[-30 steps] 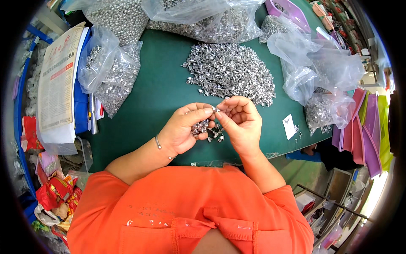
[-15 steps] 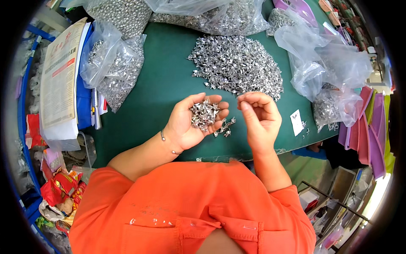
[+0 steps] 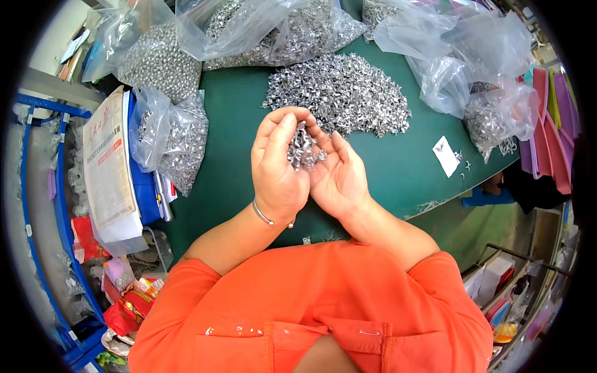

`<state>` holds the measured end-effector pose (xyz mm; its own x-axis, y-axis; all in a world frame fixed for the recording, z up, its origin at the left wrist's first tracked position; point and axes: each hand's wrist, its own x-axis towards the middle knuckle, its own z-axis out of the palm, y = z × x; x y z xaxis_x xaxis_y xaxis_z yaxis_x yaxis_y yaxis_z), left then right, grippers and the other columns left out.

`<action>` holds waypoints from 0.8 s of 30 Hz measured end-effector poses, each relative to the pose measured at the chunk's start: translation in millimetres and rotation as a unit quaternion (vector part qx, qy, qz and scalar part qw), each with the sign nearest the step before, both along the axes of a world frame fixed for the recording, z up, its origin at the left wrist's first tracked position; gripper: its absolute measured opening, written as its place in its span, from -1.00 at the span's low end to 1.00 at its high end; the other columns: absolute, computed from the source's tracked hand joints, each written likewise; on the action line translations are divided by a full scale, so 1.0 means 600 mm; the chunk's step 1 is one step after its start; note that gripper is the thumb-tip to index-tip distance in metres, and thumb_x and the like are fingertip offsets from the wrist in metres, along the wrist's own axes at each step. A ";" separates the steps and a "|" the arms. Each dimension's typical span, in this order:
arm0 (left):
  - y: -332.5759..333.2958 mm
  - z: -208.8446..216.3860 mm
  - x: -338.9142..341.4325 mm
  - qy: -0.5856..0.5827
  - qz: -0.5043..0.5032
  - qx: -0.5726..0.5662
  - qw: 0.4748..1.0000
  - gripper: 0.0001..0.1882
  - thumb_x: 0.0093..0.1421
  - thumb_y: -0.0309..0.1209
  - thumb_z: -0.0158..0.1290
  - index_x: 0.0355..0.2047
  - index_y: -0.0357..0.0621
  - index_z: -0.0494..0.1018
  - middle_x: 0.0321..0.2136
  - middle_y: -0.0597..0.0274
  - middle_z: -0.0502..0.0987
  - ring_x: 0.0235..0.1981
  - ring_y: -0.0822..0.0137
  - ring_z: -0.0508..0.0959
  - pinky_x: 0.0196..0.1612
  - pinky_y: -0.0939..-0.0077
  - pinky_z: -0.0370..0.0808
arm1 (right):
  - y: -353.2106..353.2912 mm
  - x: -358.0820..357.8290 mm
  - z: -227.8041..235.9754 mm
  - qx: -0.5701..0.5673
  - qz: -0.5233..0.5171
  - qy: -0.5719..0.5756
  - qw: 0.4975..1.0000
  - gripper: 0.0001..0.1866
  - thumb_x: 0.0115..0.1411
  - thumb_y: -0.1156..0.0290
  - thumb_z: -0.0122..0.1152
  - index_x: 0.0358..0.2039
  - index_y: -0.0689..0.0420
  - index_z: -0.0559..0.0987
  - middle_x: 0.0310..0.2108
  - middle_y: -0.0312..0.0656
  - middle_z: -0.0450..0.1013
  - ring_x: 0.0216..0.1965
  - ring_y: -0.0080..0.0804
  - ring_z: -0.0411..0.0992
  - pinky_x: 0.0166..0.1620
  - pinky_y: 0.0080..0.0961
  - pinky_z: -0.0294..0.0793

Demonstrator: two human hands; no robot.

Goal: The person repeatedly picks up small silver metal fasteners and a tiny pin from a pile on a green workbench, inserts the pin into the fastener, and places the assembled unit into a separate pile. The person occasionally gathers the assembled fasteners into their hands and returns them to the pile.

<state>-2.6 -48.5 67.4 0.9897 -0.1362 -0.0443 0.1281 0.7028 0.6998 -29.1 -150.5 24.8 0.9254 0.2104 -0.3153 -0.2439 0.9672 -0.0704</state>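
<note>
Cupping a handful of small silvery parts (image 3: 303,150), the left hand (image 3: 273,168) and right hand (image 3: 341,183) meet toward the near edge of the tabletop (image 3: 230,137). Grip: left fingers curled around the handful, right palm open against it. Handful lies between both palms, neither nearer; no single long axis. Loose pile (image 3: 348,90) lies beyond the fingertips, toward the far edge.

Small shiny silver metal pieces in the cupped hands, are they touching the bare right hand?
Touching. The head view shows the silver pieces lying directly against the right hand, on its upturned palm side.
</note>
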 end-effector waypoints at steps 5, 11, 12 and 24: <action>-0.010 0.019 0.009 -0.031 0.015 -0.071 0.997 -0.80 0.45 -0.33 -0.10 -0.18 -0.22 0.42 -0.37 0.16 0.50 -0.39 0.37 0.50 -0.26 0.42 0.53 | -0.007 -0.001 -0.010 0.077 0.002 -0.017 0.997 -0.58 0.47 0.23 -0.16 0.09 0.29 0.45 0.08 -0.06 0.45 0.10 -0.21 0.40 0.28 -0.23 0.32; -0.008 0.034 0.010 -0.113 0.034 -0.038 0.992 -0.77 0.47 -0.32 -0.15 -0.09 -0.23 0.39 -0.40 0.14 0.54 -0.31 0.25 0.62 -0.24 0.43 0.57 | -0.011 -0.002 -0.010 0.110 0.006 -0.023 0.994 -0.60 0.45 0.22 -0.13 0.09 0.23 0.46 0.11 0.00 0.44 0.14 -0.11 0.40 0.30 -0.05 0.31; -0.007 0.034 0.010 -0.125 0.032 -0.026 0.991 -0.77 0.47 -0.33 -0.16 -0.07 -0.23 0.38 -0.38 0.12 0.55 -0.27 0.23 0.63 -0.23 0.43 0.57 | -0.012 -0.003 -0.011 0.136 0.008 -0.031 0.990 -0.61 0.45 0.23 -0.13 0.09 0.22 0.46 0.11 0.01 0.44 0.13 -0.11 0.40 0.30 -0.05 0.31; -0.013 0.022 0.007 -0.170 0.005 0.070 0.983 -0.65 0.42 -0.50 -0.21 0.17 -0.31 0.31 -0.02 -0.16 0.58 0.05 0.17 0.58 -0.03 0.44 0.50 | -0.010 -0.001 0.036 0.086 -0.005 0.045 0.995 -0.66 0.43 0.29 -0.08 0.08 0.20 0.46 0.02 -0.02 0.45 -0.04 -0.19 0.43 0.19 -0.16 0.43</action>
